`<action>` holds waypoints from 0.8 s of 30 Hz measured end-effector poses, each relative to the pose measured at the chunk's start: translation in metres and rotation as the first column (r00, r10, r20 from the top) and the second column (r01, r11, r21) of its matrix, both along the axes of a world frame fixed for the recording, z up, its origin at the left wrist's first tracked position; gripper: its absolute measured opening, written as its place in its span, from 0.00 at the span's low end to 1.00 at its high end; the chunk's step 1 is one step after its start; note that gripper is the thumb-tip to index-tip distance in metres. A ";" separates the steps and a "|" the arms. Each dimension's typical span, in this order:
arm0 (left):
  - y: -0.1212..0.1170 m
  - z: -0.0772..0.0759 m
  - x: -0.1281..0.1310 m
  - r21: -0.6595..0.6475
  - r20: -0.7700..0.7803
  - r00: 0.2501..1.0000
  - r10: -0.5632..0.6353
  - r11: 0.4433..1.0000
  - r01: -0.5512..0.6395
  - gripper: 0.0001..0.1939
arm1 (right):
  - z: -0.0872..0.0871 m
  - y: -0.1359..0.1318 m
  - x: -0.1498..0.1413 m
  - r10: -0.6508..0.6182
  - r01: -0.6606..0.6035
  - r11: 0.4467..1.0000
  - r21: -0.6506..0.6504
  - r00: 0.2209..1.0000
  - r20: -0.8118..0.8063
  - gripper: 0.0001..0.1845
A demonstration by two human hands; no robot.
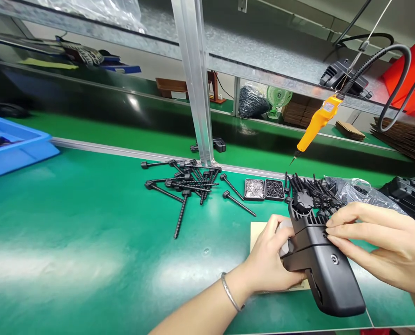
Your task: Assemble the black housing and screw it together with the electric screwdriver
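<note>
Black housing point(333, 277) at 4 o'clock, gripped by the left hand point(266, 258), could twist if that grip slackens while the right hand point(385, 242), fingers narrowed on what I cannot tell, touches it.

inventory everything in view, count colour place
bench: 1, green, foreground
device: 1, black, lower right
threaded rods: many, black, on bench
small trays: 2, dark, among rods
screwdriver: 1, orange, hanging right
tub: 1, blue, far left
bin: 1, red-orange, upper right
fan: 1, green, rear
cardboard: several stacks, brown, rear right
plastic bags: several, clear, upper left, rear, right
post: 1, silver, centre
left hand: 1, bare, gripping device
right hand: 1, bare, touching device
</note>
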State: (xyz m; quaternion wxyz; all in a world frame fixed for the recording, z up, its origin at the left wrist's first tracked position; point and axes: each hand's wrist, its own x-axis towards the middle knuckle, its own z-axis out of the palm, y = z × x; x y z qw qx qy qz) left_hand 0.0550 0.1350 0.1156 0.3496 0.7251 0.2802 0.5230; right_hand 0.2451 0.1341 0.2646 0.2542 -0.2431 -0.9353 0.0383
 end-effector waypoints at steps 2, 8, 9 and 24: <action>0.000 0.000 0.000 0.004 0.003 1.000 0.003 1.000 -0.003 0.19 | 0.001 -0.002 0.000 -0.003 0.001 0.999 0.048 0.999 0.032 0.09; 0.000 -0.001 0.001 0.025 0.001 1.000 0.016 1.000 -0.016 0.21 | 0.007 -0.006 -0.002 -0.034 0.012 0.990 0.141 0.988 0.152 0.05; 0.000 -0.001 0.001 0.028 0.000 1.000 0.017 0.999 -0.017 0.21 | 0.008 -0.006 -0.002 -0.037 0.013 0.990 0.143 0.985 0.166 0.05; 0.000 -0.001 0.000 0.013 0.010 1.000 0.008 1.000 -0.008 0.20 | 0.008 -0.011 0.000 -0.059 0.061 0.998 -0.018 0.995 0.080 0.13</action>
